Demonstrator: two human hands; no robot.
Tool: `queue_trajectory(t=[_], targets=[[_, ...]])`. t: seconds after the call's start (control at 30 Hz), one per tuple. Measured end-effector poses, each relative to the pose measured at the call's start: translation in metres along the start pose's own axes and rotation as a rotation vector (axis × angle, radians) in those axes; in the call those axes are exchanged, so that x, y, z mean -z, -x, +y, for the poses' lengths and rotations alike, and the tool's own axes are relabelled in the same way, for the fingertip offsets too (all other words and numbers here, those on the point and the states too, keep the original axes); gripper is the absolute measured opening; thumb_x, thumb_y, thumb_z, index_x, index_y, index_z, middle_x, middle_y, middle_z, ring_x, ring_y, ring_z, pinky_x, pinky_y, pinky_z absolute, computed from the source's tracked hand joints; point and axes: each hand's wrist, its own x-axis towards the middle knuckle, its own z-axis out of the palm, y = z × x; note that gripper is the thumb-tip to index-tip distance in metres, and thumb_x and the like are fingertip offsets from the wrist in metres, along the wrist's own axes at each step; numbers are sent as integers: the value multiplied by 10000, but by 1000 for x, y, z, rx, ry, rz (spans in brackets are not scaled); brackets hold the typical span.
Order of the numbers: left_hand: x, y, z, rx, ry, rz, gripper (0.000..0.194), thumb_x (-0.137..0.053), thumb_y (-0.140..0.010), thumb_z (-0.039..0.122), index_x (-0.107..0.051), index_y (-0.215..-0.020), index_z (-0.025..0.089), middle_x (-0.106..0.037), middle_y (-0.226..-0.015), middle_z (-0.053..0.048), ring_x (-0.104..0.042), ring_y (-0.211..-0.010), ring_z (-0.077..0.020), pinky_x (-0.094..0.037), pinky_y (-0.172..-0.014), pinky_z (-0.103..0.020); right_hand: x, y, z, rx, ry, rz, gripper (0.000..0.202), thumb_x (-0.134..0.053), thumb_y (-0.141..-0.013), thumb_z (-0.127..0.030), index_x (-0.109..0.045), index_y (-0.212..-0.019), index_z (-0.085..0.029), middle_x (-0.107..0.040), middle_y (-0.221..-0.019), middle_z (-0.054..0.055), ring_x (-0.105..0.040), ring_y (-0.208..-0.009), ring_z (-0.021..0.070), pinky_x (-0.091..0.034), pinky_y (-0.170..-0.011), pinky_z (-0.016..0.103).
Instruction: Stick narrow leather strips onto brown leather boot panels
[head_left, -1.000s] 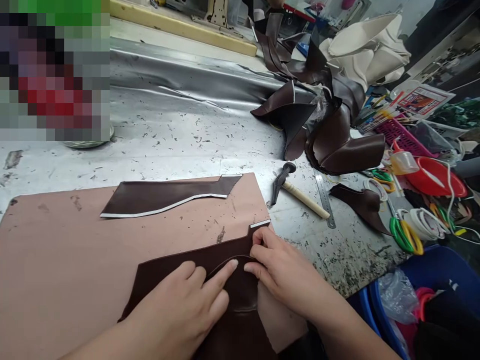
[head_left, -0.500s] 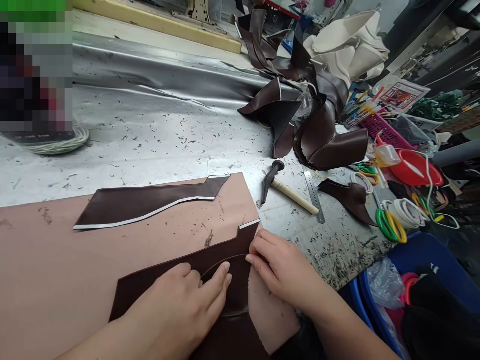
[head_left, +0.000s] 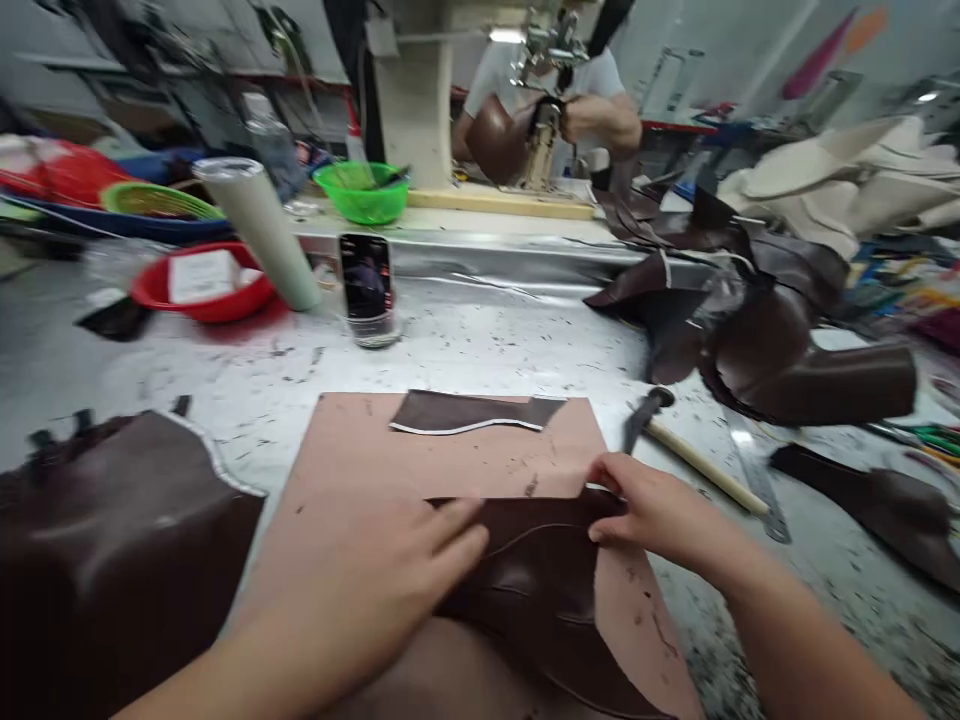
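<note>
We press our left hand [head_left: 375,590] flat, fingers spread, on the near leather piece [head_left: 540,580], which lies on the tan board [head_left: 352,470] at the board's near right part. Our right hand [head_left: 652,510] pinches the piece's upper right edge between thumb and fingertips. A second leather strip [head_left: 472,411] lies at the board's far edge, apart from both hands. Just right of the board a hammer [head_left: 690,450] rests on the bench [head_left: 480,350], with a steel ruler [head_left: 757,480] beside it. Left of the board sits a large leather sheet [head_left: 112,540]. Beyond the board stand a phone [head_left: 367,285], a grey tube [head_left: 262,230] and a red bowl [head_left: 202,290]. Farther back, another person [head_left: 577,100] works at a sewing machine [head_left: 480,90].
</note>
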Motion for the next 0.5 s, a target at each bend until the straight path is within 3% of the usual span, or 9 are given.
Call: queue_trajectory(t=[0.03, 0.1, 0.17, 0.2, 0.23, 0.27, 0.33, 0.4, 0.5], targets=[[12, 25, -14, 151, -47, 3, 419, -400, -826, 134, -501, -1223, 222, -502, -1310, -63, -600, -939, -178, -472, -757, -294, -1, 0, -1, 32, -14, -13, 197, -642, -636, -244, -552, -807, -205, -601, -878, 38, -592, -773, 219, -424, -601, 281], [42, 77, -45, 466, -147, -127, 399, -426, -838, 261, -516, -1219, 184, -553, -1247, -104, -614, -940, -235, -483, -766, -349, -4, -1, -1, 129, -80, -5, 94, -604, -657, -256, -559, -728, -214, -611, -841, 43, -591, -745, 215, -444, -618, 295], [74, 122, -78, 814, -158, -262, 434, -348, -878, 399, -506, -1225, 191, -566, -1228, -98, -596, -989, -273, -479, -777, -395, -7, -6, 0, 214, -199, 9, 100, -560, -699, -324, -549, -695, -224, -619, -763, 36, -590, -696, 210, -456, -611, 304], [87, 141, -93, 998, -187, -249, 498, -304, -886, 447, -465, -1261, 162, -576, -1205, -115, -582, -1007, -290, -470, -786, -416, -7, -12, 0, 239, -258, 18, 148, -536, -718, -372, -538, -683, -228, -615, -716, 32, -587, -673, 210, -458, -601, 307], [97, 155, -106, 1111, -195, -237, 534, -260, -895, 444, -443, -1274, 115, -569, -1202, -142, -561, -1035, -308, -447, -822, -439, -7, -20, -1, 256, -306, 32, 192, -521, -724, -416, -525, -675, -230, -608, -683, 29, -584, -660, 212, -458, -595, 311], [102, 166, -118, 1135, -127, -254, 557, -221, -902, 432, -449, -1260, 72, -545, -1225, -165, -539, -1060, -317, -427, -849, -450, -6, -29, -4, 269, -339, 55, 224, -515, -720, -449, -511, -667, -232, -603, -665, 28, -581, -658, 216, -457, -595, 315], [97, 176, -136, 1098, 31, -277, 553, -155, -915, 353, -492, -1208, 26, -563, -1198, -152, -541, -1056, -260, -408, -892, -372, -1, -48, -12, 269, -347, 127, 243, -516, -708, -466, -487, -656, -231, -596, -653, 30, -575, -664, 221, -453, -608, 325], [78, 177, -150, 1070, 98, -280, 523, -190, -904, 320, -542, -1149, 21, -601, -1149, -120, -560, -1029, -209, -410, -881, -284, 5, -65, -21, 223, -281, 233, 209, -523, -710, -432, -500, -701, -224, -612, -689, 40, -578, -682, 230, -449, -627, 341], [42, 174, -170, 1107, 118, -265, 557, -584, -692, 420, -599, -1058, 0, -644, -1039, -186, -611, -919, -289, -470, -754, -297, 12, -80, -28, 184, -75, 490, 295, -556, -716, -397, -558, -942, -207, -632, -953, 93, -583, -868, 289, -445, -726, 419]])
